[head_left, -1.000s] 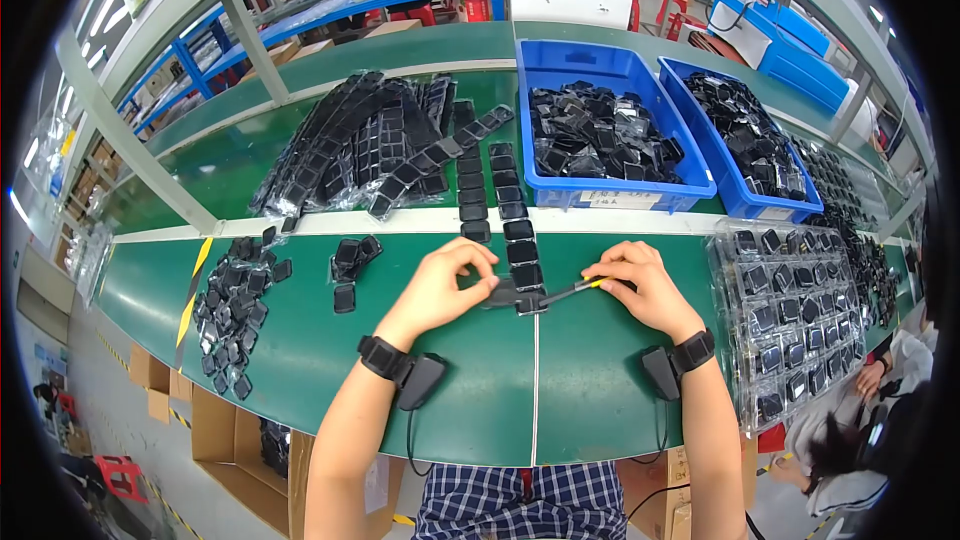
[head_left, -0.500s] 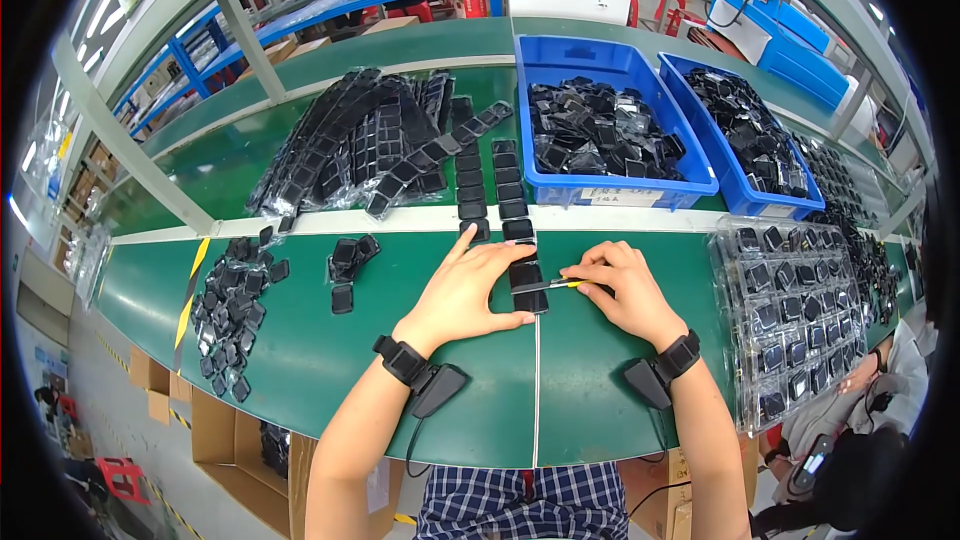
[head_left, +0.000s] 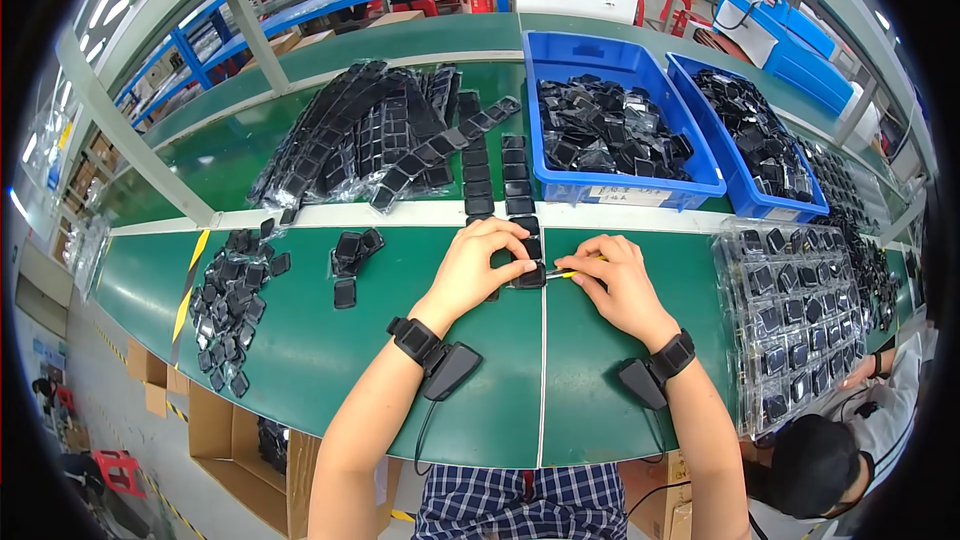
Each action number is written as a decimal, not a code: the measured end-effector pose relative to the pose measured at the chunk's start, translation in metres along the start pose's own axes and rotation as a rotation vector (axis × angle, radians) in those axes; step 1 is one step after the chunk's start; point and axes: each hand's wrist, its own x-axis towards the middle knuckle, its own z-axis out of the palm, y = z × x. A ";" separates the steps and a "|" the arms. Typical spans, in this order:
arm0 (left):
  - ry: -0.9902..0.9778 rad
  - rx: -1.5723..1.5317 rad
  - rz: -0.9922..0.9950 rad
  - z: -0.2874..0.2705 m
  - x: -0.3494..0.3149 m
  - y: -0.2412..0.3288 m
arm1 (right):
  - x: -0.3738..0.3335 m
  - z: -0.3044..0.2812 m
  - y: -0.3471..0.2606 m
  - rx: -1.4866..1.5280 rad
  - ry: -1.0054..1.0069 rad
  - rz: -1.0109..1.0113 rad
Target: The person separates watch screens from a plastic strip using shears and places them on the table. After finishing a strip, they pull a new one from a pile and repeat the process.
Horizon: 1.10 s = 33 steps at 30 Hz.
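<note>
My left hand (head_left: 483, 267) rests on a strip of small black square parts (head_left: 521, 192) that runs away from me across the green bench, fingers pressing down on its near end. My right hand (head_left: 610, 280) grips a thin yellow-handled tool (head_left: 563, 274) whose tip touches the nearest black part (head_left: 530, 277) of that strip. Both wrists wear black bands with small black devices hanging from them.
Two blue bins (head_left: 615, 60) (head_left: 745, 180) of black parts stand at the back right. Clear trays of parts (head_left: 790, 320) lie to my right, loose black parts (head_left: 230, 300) to my left, stacked strips (head_left: 370, 140) behind. A seated person (head_left: 830, 450) is at lower right.
Both hands have slid a little farther from me along the strip. My left hand closed in from the left over the strip's near end, and the tool tip stayed at the end part.
</note>
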 end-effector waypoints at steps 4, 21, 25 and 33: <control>-0.008 -0.015 -0.015 0.000 0.001 -0.001 | 0.005 0.009 0.001 0.006 0.025 -0.021; -0.078 0.025 -0.059 -0.041 -0.022 -0.002 | -0.009 -0.006 0.021 -0.029 0.104 0.071; -0.034 0.188 0.051 -0.027 -0.019 0.014 | -0.008 -0.004 0.019 -0.059 0.114 0.080; -0.102 0.185 0.020 -0.014 -0.010 0.032 | -0.005 -0.006 0.010 -0.048 0.073 0.065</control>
